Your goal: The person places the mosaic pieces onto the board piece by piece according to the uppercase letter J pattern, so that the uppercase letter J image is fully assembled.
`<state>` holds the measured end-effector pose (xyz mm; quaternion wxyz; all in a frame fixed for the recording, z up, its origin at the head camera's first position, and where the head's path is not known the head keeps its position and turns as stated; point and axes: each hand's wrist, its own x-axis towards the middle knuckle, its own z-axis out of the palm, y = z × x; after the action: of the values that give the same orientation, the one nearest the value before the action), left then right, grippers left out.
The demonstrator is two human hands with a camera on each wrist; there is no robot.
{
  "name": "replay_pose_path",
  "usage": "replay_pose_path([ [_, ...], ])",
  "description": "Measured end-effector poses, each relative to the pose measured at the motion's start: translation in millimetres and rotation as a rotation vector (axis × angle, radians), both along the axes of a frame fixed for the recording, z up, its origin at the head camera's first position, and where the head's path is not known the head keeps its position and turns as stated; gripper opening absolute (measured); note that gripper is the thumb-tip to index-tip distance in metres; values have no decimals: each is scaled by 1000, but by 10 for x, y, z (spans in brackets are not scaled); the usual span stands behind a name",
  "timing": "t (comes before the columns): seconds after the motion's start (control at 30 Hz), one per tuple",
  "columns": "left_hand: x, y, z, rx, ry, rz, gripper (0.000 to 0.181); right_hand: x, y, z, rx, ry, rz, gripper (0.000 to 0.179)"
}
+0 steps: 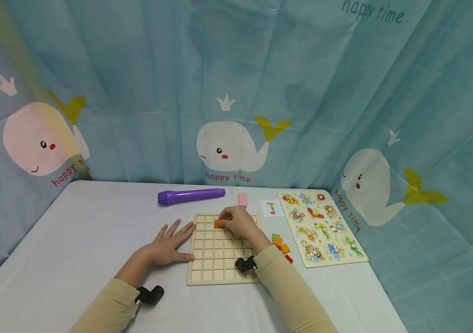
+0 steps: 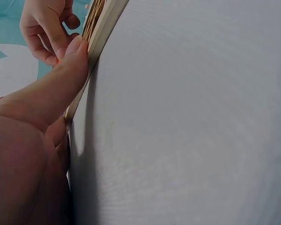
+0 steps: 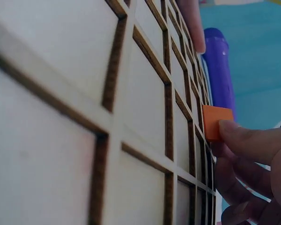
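Observation:
A light wooden grid board with square compartments lies on the white table. My right hand is over its far part and pinches an orange square tile between thumb and fingers. In the head view, the orange tile is at a compartment in the upper rows; whether it sits fully inside cannot be told. My left hand lies with spread, straight fingers at the board's left edge, its thumb and a fingertip touching the rim. In the left wrist view, the left thumb rests against the board's side.
Right of the board lie several loose orange, red and green tiles. Behind it are a purple microphone-shaped stick, a pink block and a small pattern card. An insect picture puzzle board lies at the right.

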<state>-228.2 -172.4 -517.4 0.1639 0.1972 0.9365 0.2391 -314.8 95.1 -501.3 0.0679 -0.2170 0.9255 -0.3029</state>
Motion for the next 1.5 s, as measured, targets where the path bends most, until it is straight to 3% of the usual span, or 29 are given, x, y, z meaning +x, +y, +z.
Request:
replay_pose_path([
  [0.3,4,-7,1,3,5,-12,103,29,-33,20,55,-36,-20,8],
  [0.5,8,1,7,11,10,-5,103,40,13,43,57,1,-17,13],
  [0.9,17,11,32,8,10,0,103,149,329,300,-8,66,-33,13],
  [1.5,28,0,14,21,40,-8,103,366,816,356,-56,102,-109,18],
])
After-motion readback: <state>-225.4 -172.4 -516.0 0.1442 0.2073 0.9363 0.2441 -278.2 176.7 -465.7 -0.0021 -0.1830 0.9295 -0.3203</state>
